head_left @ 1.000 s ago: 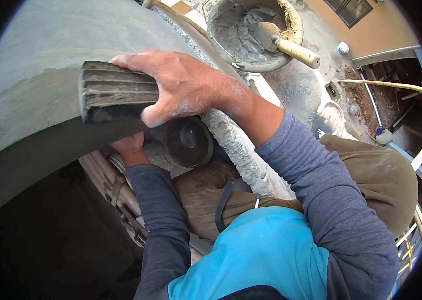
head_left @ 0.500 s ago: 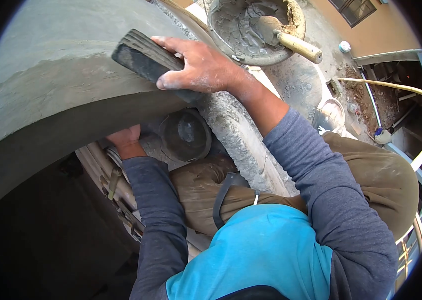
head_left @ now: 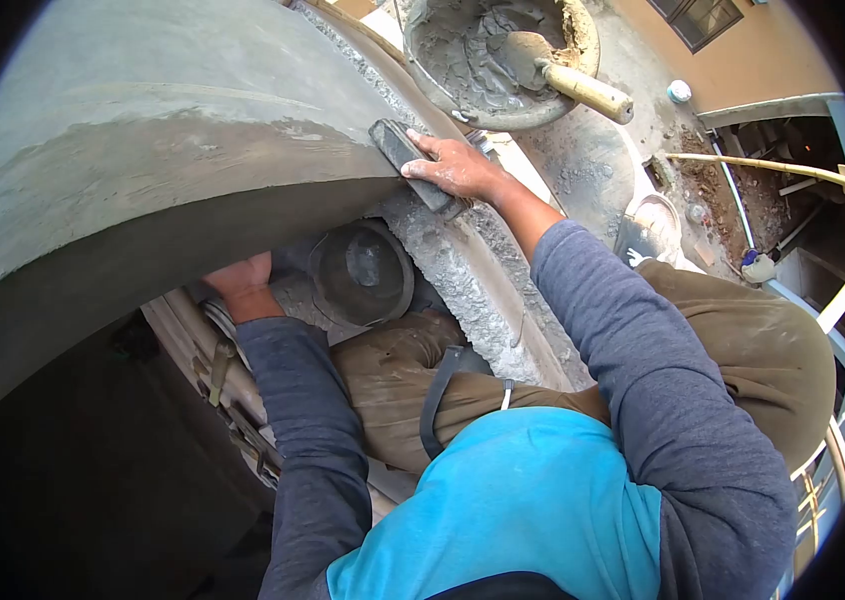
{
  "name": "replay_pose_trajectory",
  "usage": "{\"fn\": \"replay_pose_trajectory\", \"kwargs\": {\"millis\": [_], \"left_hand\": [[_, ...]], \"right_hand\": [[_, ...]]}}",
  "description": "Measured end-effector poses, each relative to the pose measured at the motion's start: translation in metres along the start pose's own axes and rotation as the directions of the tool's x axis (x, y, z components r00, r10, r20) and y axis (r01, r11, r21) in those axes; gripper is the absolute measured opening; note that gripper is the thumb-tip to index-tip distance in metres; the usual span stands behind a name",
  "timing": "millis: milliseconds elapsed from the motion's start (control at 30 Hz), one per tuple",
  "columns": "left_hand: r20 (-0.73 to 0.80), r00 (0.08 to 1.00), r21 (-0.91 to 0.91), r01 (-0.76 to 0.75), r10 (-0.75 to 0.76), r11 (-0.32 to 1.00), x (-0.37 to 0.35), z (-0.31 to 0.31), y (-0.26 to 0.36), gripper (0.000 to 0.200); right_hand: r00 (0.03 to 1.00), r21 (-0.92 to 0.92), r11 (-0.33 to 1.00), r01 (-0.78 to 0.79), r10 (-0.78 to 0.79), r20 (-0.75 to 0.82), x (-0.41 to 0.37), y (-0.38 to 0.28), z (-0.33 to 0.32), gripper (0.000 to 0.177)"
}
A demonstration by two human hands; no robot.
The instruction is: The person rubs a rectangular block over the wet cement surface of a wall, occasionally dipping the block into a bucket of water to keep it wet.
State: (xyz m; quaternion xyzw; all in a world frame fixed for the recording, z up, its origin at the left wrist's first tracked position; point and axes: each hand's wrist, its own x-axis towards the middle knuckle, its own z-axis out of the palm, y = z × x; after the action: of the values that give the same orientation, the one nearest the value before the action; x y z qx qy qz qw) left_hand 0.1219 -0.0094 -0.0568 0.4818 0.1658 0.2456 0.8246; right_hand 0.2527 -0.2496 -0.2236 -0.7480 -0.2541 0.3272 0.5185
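My right hand (head_left: 458, 168) is wrapped round a dark, block-like float (head_left: 413, 165), which lies at the right end of the curved grey plastered wall (head_left: 193, 150), beside the rough concrete edge (head_left: 443, 250). Below the wall's dark underside is my left hand (head_left: 243, 274), palm partly showing; its fingers are hidden behind the wall's lower edge. A dark round bucket (head_left: 363, 272) stands just right of my left hand.
A large tub (head_left: 433, 85) of wet mortar is at the top, with a wooden-handled trowel (head_left: 588, 92) resting in it. Pipes or poles (head_left: 198, 350) run under my left forearm. A bamboo pole (head_left: 763, 170) crosses the right side.
My right hand and the float have moved right along the wall to its end by the rough edge. My left hand has stayed nearly in place.
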Motion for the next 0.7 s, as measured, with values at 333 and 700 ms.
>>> {"fn": "replay_pose_trajectory", "kwargs": {"millis": [333,700], "left_hand": [[0.335,0.941,-0.241,0.129,-0.042,0.962,0.002,-0.024,0.002,0.07],[-0.181,0.983,0.053,-0.01,0.019,0.999,0.0,-0.002,-0.002,0.068]], "right_hand": [[0.983,0.246,0.952,0.183,-0.173,-0.063,-0.025,-0.107,-0.012,0.076],[0.981,0.235,0.963,0.132,-0.092,-0.173,-0.02,-0.101,-0.029,0.076]]}}
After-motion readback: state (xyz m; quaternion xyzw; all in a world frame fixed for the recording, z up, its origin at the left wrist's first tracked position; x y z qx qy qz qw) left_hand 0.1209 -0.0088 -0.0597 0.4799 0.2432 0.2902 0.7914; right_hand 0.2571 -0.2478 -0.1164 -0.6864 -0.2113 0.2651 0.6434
